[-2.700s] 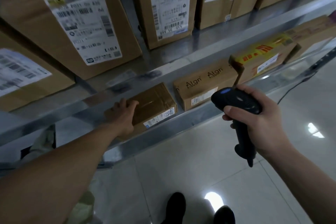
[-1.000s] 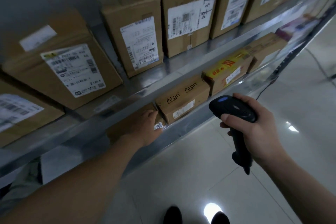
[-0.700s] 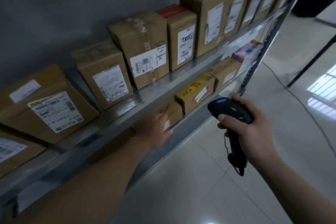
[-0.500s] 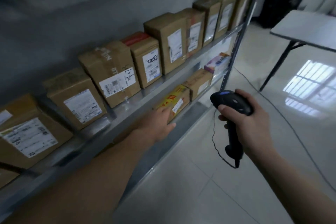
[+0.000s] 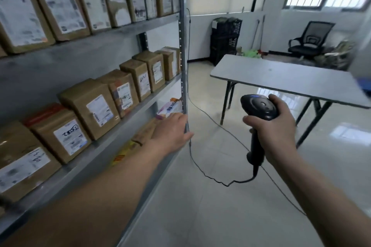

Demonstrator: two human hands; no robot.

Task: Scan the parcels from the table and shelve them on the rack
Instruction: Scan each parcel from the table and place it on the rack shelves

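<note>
Cardboard parcels stand in rows on the rack. Your left hand, fingers straight, hovers beside its lower shelf; your right hand grips the black barcode scanner near the grey surface.

Rack, left: parcels in rows on its shelves. Tabletop, right of rack. Chair and stacked crates behind tabletop, by far wall.

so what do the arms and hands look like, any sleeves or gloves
The left arm and right arm are bare as far as the frame shows, with no sleeves in view. The left hand and right hand are bare too: no gloves, watch, ring or band visible.
</note>
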